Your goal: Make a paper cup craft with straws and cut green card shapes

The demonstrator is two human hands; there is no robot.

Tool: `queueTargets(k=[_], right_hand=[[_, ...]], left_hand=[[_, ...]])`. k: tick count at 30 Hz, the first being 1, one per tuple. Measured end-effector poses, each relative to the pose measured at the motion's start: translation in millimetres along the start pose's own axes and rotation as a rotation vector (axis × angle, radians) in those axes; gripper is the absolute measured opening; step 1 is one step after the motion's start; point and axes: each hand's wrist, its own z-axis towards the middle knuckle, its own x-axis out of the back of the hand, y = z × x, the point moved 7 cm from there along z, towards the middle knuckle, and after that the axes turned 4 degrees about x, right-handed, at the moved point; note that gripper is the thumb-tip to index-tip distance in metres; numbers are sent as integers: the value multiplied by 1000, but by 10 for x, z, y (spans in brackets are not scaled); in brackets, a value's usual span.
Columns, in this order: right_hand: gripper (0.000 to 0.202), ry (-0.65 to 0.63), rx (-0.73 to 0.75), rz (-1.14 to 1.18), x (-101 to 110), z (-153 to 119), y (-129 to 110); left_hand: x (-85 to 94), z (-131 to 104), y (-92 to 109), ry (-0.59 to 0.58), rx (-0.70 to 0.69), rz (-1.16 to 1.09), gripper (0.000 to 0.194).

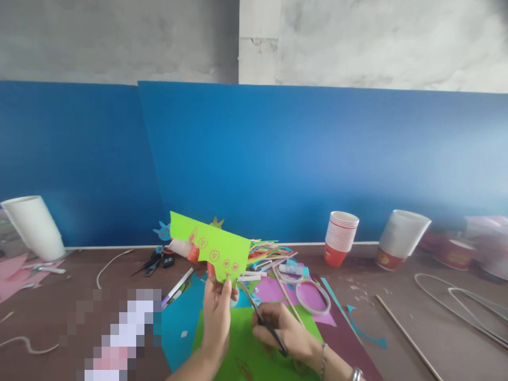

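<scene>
My left hand point(218, 307) pinches the lower edge of a bright green sheet of paper point(230, 246), holding it up above the table. Orange-red drawings of small faces and an ear shape mark the sheet, and a piece is cut out of its lower left. In my right hand point(281, 328) is a pair of black-handled scissors point(254, 306). The blades point up and left, with their tips at the sheet's lower right edge. Whether the blades are apart cannot be made out. Beneath both hands lies another green sheet point(234, 338) over blue paper point(178, 333).
Behind the paper are colourful sticks point(270, 251), a tape roll point(313, 297), and black scissors point(153, 262). Paper cup stacks point(341, 233) stand along the blue panel point(278, 159), with a white stack point(34, 227) at left. A thin wooden stick point(407, 336) lies at right.
</scene>
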Motion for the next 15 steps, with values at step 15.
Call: queueTargets(k=[15], right_hand=[[27, 76, -14, 18, 92, 48, 67]], left_hand=[[-19, -59, -77, -78, 66, 210, 32]])
